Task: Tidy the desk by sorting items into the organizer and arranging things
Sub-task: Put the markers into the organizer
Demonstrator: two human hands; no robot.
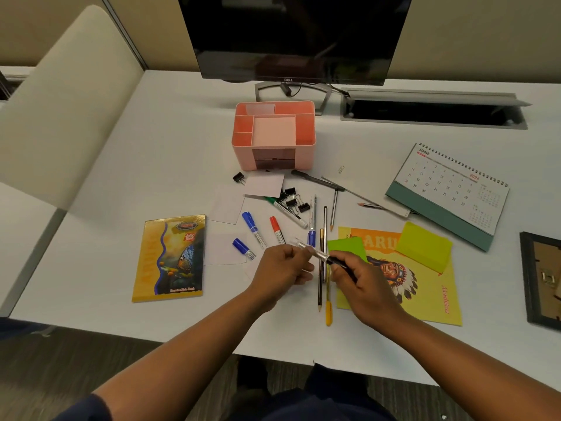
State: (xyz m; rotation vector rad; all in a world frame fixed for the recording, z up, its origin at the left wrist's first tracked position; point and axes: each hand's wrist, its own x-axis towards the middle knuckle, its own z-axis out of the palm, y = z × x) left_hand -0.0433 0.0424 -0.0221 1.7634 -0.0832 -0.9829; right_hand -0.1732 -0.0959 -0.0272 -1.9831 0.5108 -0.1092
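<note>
1. Pen (321, 256): clear front section, black rear barrel; held above the white desk (170, 147), in front of the pink organizer (274, 135).
2. Left hand (280, 268) pinches its clear tip; right hand (362, 282) grips the black barrel.
3. Monitor (291, 38) behind the organizer; beige partition beyond.

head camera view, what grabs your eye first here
Both hands, left hand and right hand, hold one pen at the front middle of the desk. Behind them markers, pencils and clips lie scattered before a pink organizer, with a calendar at far right.
</note>
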